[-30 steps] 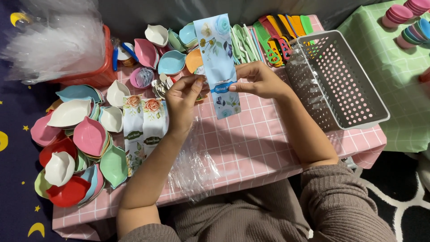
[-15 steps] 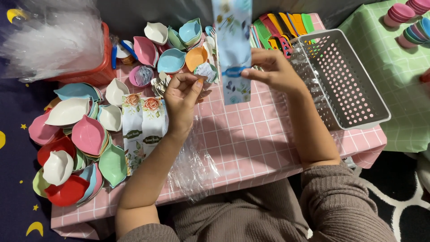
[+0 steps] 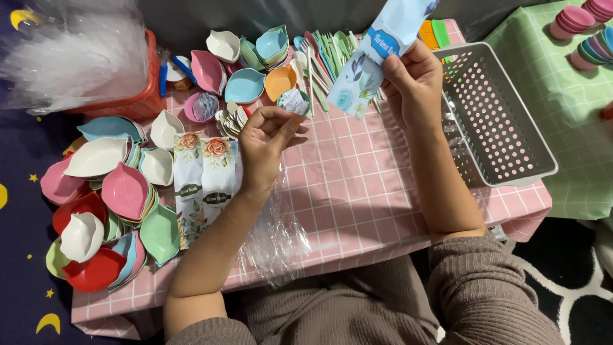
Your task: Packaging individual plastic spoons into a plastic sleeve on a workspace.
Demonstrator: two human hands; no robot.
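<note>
My right hand grips a long blue floral packet with a dark blue band, lifted above the pink checked table beside the white perforated basket. My left hand hovers over the table's middle with fingers loosely curled; whether it pinches something small I cannot tell. Just left of it lie two white floral packets, and clear plastic sleeves are spread under my left wrist.
Stacks of leaf-shaped bowls in pink, white, red, green and blue fill the left side; more bowls and pastel spoons and forks lie at the back. A red basket of clear bags stands far left. Small cups sit on a green table.
My right hand has carried the blue packet up and to the right, towards the white basket. My left hand has let go of it and stayed over the table.
</note>
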